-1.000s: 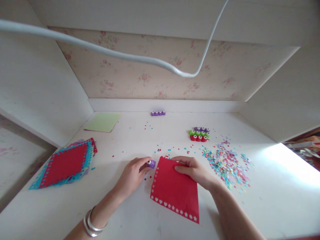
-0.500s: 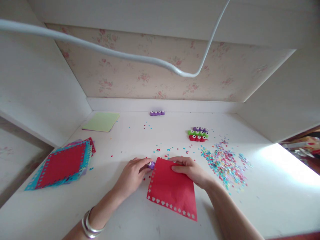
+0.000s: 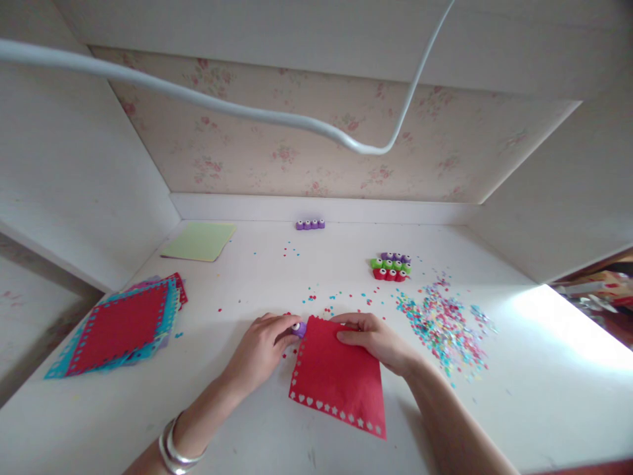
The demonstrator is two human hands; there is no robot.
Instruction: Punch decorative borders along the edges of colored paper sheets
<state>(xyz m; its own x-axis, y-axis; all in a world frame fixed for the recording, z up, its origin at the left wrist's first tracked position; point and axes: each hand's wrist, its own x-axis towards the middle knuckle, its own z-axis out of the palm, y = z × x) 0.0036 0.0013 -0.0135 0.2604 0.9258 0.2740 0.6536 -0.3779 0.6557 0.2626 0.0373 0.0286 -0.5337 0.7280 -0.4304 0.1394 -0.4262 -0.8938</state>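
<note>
My left hand [image 3: 264, 349] is closed around a small purple craft punch [image 3: 299, 328], its thumb and fingers on either side. The punch sits against the left edge of a red paper sheet [image 3: 336, 376], near the top left corner. Star, heart and other small cut-outs run along the sheet's left and bottom edges. Gripping the sheet's upper right part, my right hand [image 3: 373, 340] has its thumb on top and its fingers behind the paper. Tiny punched paper bits [image 3: 329, 310] lie on the table just beyond the sheet.
To the left lies a stack of punched red and blue sheets [image 3: 123, 323], with pale green paper [image 3: 200, 241] behind it. Purple punches [image 3: 310, 225] line the back; purple, green and red punches [image 3: 391, 266] stand to the right. Confetti [image 3: 450, 326] is heaped at right. A white cable [image 3: 277, 117] hangs across.
The red sheet and the punch have shifted very slightly, and the view has moved a little. Both hands keep their holds.
</note>
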